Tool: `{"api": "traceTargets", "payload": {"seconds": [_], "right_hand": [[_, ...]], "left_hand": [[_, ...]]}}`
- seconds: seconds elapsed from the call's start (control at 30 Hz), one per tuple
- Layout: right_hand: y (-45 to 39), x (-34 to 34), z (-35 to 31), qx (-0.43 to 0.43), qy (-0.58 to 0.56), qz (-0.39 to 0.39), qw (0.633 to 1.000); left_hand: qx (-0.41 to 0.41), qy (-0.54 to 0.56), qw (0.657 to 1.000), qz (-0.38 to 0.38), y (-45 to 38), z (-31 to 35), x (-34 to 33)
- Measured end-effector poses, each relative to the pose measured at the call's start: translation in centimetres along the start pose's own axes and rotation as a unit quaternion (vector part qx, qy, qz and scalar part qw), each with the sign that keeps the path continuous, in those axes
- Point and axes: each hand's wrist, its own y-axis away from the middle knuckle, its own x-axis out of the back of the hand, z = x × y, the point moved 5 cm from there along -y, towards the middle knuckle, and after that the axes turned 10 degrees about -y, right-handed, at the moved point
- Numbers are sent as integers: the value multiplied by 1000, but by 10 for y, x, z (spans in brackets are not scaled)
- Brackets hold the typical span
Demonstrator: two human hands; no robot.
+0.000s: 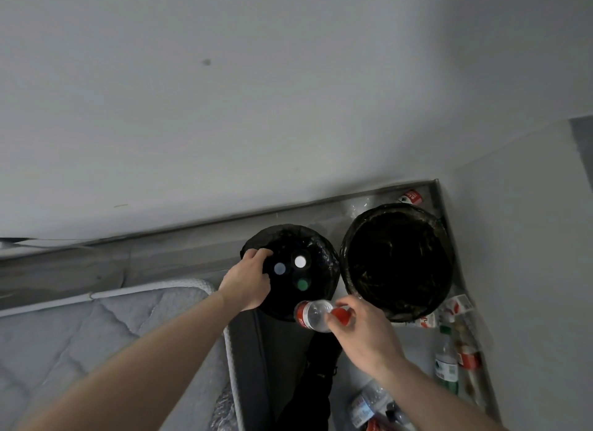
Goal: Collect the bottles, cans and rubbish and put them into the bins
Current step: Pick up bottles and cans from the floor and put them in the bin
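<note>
Two black-lined bins stand on the floor by the wall. The left bin holds bottles whose white, grey and green caps show. My left hand grips the near left rim of that bin. My right hand pinches the red cap of a clear plastic bottle with a red label, held tilted just at the near edge of the left bin. The right bin looks dark inside, with nothing visible in it.
A grey quilted mattress lies at the lower left. Litter lies on the floor at the right: a green-labelled bottle, a crushed bottle, red and white cartons, and a red can behind the right bin.
</note>
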Motion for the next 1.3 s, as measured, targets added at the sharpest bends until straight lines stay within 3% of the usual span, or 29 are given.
{"api": "traceTargets", "payload": {"seconds": [0.13, 0.3, 0.5, 0.7, 0.93, 1.1, 1.3], "right_hand": [[2, -8, -18, 14, 8, 1, 1000], [-9, -32, -38, 14, 32, -8, 999], [-37, -74, -52, -8, 76, -11, 997], [-64, -101, -55, -25, 103, -14, 994], [-61, -109, -52, -25, 87, -42, 995], [-36, -79, -30, -52, 67, -39, 996], [19, -20, 22, -65, 62, -28, 996]], "left_hand": [[-53, -51, 991, 110, 26, -10, 42], [-12, -125, 977, 169, 54, -69, 32], [29, -99, 959, 263, 52, -70, 17], [-8, -91, 950, 297, 51, -74, 13], [-1, -100, 952, 291, 49, -74, 14], [20, -134, 964, 229, 47, -71, 17], [-68, -215, 964, 140, 65, -15, 8]]}}
